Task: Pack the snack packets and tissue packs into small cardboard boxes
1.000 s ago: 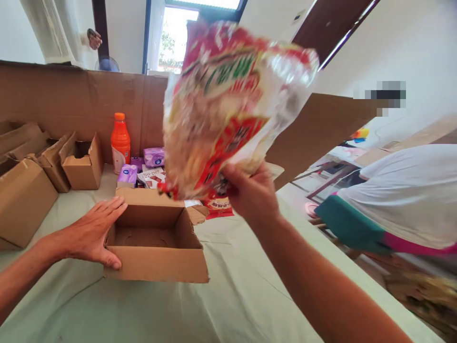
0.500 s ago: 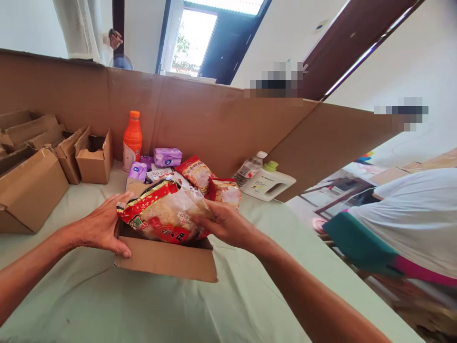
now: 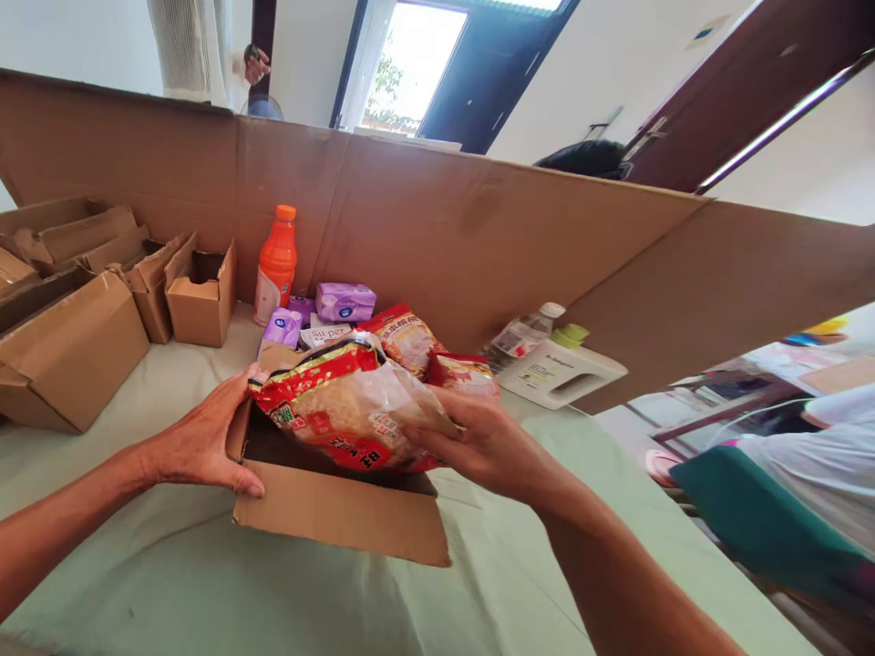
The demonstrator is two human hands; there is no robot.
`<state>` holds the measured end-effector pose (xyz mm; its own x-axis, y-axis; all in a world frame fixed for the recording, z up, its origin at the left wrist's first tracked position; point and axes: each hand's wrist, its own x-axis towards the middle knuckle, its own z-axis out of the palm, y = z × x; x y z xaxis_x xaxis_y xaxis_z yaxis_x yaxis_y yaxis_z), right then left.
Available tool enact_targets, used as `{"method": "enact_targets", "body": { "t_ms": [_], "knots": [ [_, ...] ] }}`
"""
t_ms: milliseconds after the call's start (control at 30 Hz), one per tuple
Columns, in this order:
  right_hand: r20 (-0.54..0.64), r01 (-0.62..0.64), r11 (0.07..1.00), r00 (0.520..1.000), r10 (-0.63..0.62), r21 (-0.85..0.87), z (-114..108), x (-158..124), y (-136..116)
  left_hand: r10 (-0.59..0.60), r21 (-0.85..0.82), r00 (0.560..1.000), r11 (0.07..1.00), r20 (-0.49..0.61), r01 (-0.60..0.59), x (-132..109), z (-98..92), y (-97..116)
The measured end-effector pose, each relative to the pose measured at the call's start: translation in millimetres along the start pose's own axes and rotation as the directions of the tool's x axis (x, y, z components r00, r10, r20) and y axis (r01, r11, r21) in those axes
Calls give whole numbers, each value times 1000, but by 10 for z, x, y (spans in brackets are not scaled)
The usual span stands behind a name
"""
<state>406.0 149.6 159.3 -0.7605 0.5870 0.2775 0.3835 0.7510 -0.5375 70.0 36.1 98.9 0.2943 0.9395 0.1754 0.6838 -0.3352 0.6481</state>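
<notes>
An open cardboard box [image 3: 342, 512] sits on the green cloth, its front flap folded outward. My left hand [image 3: 209, 437] grips the box's left side, thumb on the front flap and fingers behind. A red and clear snack bag [image 3: 342, 401] lies tilted over the box opening, partly inside. My right hand [image 3: 478, 442] is closed on the bag's right end. Just behind are red snack packets [image 3: 406, 339], purple tissue packs [image 3: 345, 301] and a white packet [image 3: 326, 335]. The inside of the box is mostly hidden by the bag.
An orange bottle [image 3: 276, 264] stands behind the box. Several cardboard boxes [image 3: 75, 351] are at the left. A clear bottle [image 3: 523, 335] and a white jug [image 3: 561, 372] lean near the cardboard wall [image 3: 424, 219]. A person in white [image 3: 820, 456] is at the far right.
The camera view has shifted, so most things appear further right. The snack bag's right end has moved slightly to the right with my right hand. My left hand keeps its grip on the box.
</notes>
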Motion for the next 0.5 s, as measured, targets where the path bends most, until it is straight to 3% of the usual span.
{"method": "enact_targets", "body": {
  "t_ms": [100,200,400,500],
  "knots": [
    [-44,111,980,992,-119,-164,-54,-84,-168,-27,-10,1000,1000,-5,27,-27,23,-5],
    [-13,178,951,982,-187,-254,-109,-124,-257,-16,31,1000,999,4,16,-21,16,3],
    [194,154,917,977,-86,-369,-136,69,-223,19,100,998,995,59,-25,33,-33,52],
    [410,156,909,912,18,-386,36,319,-231,-16,102,999,995,38,12,30,-29,72]
  ]
}}
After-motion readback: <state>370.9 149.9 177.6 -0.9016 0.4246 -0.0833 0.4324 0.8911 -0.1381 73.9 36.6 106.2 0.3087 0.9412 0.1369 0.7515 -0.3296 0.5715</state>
